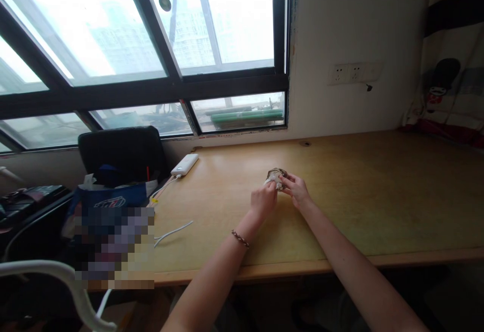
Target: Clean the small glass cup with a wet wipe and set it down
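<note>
Over the middle of the table, both my hands are together at a small roundish object [277,172] with a dark, mottled rim; its exact kind cannot be made out. My right hand [297,189] grips it from the right side, thumb and fingers closed at its edge. A crumpled white tissue or thin cloth [273,178] lies against the pale face of the object. My left hand [263,199] is closed on this white piece and presses it there. Fingers hide the lower part of the object. A braided bracelet circles my left wrist.
A white power bank [185,164] with a cable lies at the wooden table's [378,196] far left. Another white cable end [174,231] rests nearer. Left of the table are a black chair [121,145] and a blue bag [113,196]. Wall sockets [347,73] are behind.
</note>
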`<state>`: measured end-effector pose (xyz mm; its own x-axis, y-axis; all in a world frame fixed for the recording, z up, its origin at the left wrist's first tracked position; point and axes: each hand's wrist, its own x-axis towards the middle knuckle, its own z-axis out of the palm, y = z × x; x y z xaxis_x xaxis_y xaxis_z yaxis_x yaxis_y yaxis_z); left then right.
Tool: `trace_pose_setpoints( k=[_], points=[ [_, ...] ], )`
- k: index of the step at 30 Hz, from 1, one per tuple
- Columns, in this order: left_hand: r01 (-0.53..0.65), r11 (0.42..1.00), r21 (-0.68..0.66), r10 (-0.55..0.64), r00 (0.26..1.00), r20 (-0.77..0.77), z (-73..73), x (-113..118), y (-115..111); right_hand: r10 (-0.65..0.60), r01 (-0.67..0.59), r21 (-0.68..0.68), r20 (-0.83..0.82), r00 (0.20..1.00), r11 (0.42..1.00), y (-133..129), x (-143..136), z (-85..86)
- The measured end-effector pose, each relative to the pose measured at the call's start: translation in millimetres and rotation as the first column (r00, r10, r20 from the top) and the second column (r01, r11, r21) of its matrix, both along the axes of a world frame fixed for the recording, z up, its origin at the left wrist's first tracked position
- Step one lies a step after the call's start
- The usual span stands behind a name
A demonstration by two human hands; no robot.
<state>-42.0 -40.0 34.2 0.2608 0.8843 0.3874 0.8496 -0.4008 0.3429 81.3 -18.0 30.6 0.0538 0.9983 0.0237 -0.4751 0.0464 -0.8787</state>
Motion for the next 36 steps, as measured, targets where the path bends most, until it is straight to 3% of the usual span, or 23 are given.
trace_pose_setpoints(
  k=[4,7,9,12,15,18,21,26,31,34,36],
  points=[
    [0.138,0.989,-0.046,-0.124,0.967,0.222,-1.2,2.7,1.7,-0.014,0.015,-0.045,0.008,1.000,0.999,3.1,3.1,-3.0],
    [0.326,0.944,-0.053,-0.268,0.850,0.453,-1.0,1.2,5.3,-0.002,0.002,-0.103,0.008,1.000,0.995,6.2,6.4,-6.9],
    [0.394,0.916,-0.073,-0.298,0.791,0.534,0.6,-1.6,6.4,0.020,-0.022,-0.128,-0.011,1.000,0.991,8.2,8.1,-9.8],
    [0.323,0.942,-0.096,-0.247,0.855,0.457,4.3,-5.7,3.6,0.042,-0.049,-0.135,-0.059,0.997,0.990,10.8,9.0,-13.9],
    [0.158,0.985,-0.065,-0.143,0.972,0.188,6.5,-5.3,-2.3,0.023,-0.033,-0.129,-0.080,0.996,0.991,12.3,8.6,-16.6],
    [0.075,0.997,-0.025,-0.074,0.997,0.021,5.8,-0.4,-7.3,0.017,-0.028,-0.135,-0.075,0.997,0.991,12.3,7.8,-17.0],
    [0.048,0.999,-0.026,-0.048,0.999,-0.010,4.1,3.9,-10.0,0.009,-0.019,-0.146,-0.067,0.998,0.989,11.6,6.9,-16.6],
    [0.166,0.986,-0.035,-0.160,0.977,0.141,2.5,4.0,-9.2,0.004,-0.009,-0.162,-0.031,1.000,0.987,10.9,6.5,-16.5],
    [0.397,0.917,-0.036,-0.350,0.846,0.403,3.7,2.3,-5.2,-0.001,0.007,-0.150,0.036,0.999,0.989,8.4,7.1,-13.5],
    [0.475,0.877,-0.066,-0.377,0.768,0.517,3.7,3.0,-6.0,0.001,0.008,-0.135,0.063,0.998,0.991,6.0,6.2,-9.4],
    [0.458,0.887,-0.058,-0.363,0.770,0.525,2.8,3.3,-7.1,0.010,-0.001,-0.135,0.064,0.998,0.991,4.6,5.0,-6.8]
  ],
)
